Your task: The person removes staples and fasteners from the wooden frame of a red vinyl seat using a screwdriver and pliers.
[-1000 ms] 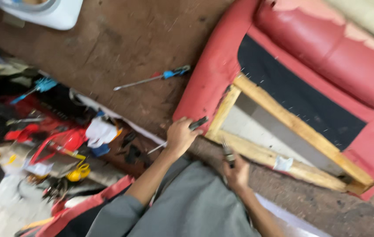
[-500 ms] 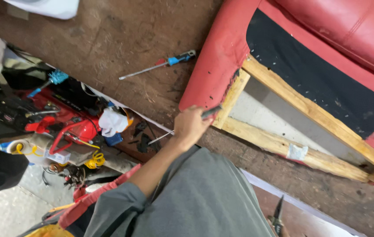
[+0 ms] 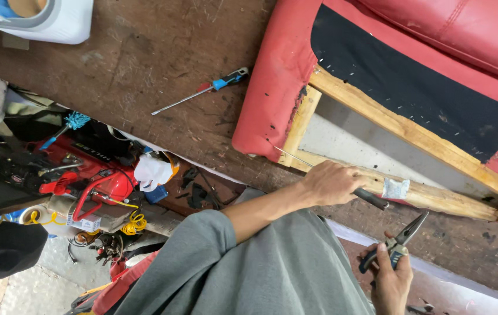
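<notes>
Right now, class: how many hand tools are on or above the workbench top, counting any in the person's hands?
3. A loose screwdriver lies on the workbench; the left hand grips a thin-shafted tool against the wooden frame; the right hand holds pliers. The clutter below may hide more.

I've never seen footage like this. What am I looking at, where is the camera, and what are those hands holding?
No machine here: a person works bare-handed, and the camera sits on their head, looking down. The left hand grips a black-handled tool whose thin metal shaft reaches the wooden frame of a red upholstered seat. The right hand holds needle-nose pliers. A blue-and-red screwdriver lies loose on the brown workbench. Below the bench's edge sits a clutter of red tools and cables.
</notes>
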